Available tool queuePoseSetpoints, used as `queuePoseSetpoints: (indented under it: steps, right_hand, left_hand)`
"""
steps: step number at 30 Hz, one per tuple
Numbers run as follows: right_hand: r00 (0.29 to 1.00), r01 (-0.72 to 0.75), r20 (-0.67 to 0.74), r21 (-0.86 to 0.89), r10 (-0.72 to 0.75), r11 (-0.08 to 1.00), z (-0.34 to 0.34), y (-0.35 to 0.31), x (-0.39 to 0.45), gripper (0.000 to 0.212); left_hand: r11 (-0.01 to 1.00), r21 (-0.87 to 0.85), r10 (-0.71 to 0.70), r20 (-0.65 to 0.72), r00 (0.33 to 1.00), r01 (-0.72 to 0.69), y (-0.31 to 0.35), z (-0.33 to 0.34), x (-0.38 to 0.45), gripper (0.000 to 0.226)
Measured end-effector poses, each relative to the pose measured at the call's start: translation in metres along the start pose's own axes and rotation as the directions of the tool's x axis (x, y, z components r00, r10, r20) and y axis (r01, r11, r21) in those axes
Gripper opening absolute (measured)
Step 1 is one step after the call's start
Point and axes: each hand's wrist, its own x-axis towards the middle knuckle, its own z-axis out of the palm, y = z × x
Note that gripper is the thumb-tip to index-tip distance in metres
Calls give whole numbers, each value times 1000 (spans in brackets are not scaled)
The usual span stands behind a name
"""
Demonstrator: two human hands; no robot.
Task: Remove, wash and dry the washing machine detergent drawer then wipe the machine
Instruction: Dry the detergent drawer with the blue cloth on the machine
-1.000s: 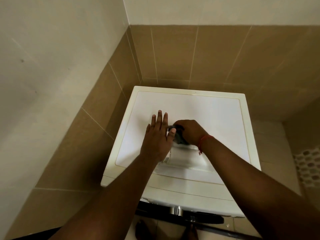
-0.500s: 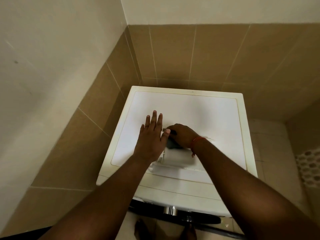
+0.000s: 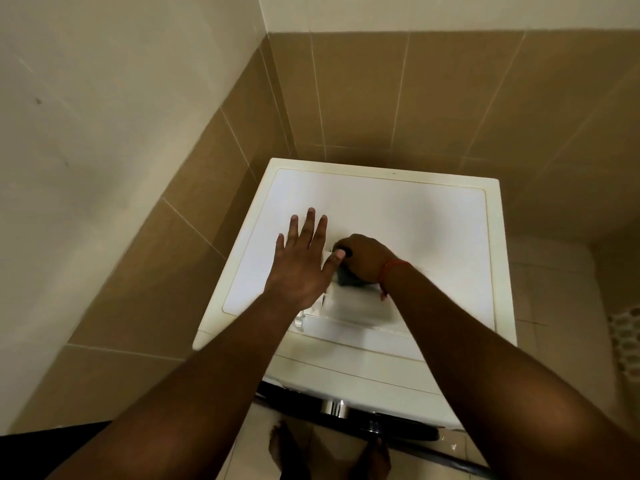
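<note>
The white washing machine (image 3: pixel 433 220) stands in a tiled corner, seen from above. The white detergent drawer (image 3: pixel 356 306) lies on its top near the front edge. My left hand (image 3: pixel 301 261) rests flat with fingers spread, over the drawer's left side and the machine top, its thumb against the drawer. My right hand (image 3: pixel 367 258) is closed on a dark cloth (image 3: pixel 348 279) and presses it onto the far end of the drawer. A red thread circles my right wrist. My forearms hide part of the drawer.
Brown tiled walls close in on the left and behind the machine. The dark door rim (image 3: pixel 346 410) juts out below the front panel, above my bare feet (image 3: pixel 287 448). A white perforated object (image 3: pixel 627 337) sits at the right edge on the tiled floor.
My right hand has shifted the cloth slightly to the left on the drawer. My left hand has stayed flat in about the same place.
</note>
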Motion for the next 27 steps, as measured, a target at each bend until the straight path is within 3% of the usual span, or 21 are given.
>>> queuePoseSetpoints:
  steps: [8, 14, 19, 23, 25, 27]
  right_hand:
    - [968, -139, 180, -193, 175, 971, -41, 54, -32, 35]
    - [999, 2, 51, 104, -7, 995, 1, 5, 3, 23]
    - [976, -74, 209, 53, 62, 996, -30, 35, -17, 38]
    - [940, -152, 290, -118, 181, 981, -49, 52, -24, 37]
    - [953, -136, 261, -91, 155, 987, -42, 36, -13, 36]
    - [971, -117, 214, 49, 104, 992, -26, 15, 1, 31]
  left_hand:
    - [1000, 14, -3, 21, 1000, 3, 2, -2, 1, 80]
    - [1000, -7, 6, 0, 1000, -6, 4, -3, -1, 80]
    - [999, -48, -16, -6, 1000, 16, 5, -5, -2, 86]
    - [998, -63, -11, -5, 1000, 10, 4, -5, -2, 86]
    - [997, -75, -2, -8, 1000, 1, 4, -4, -2, 88]
    - [998, -65, -1, -10, 1000, 0, 4, -3, -2, 86]
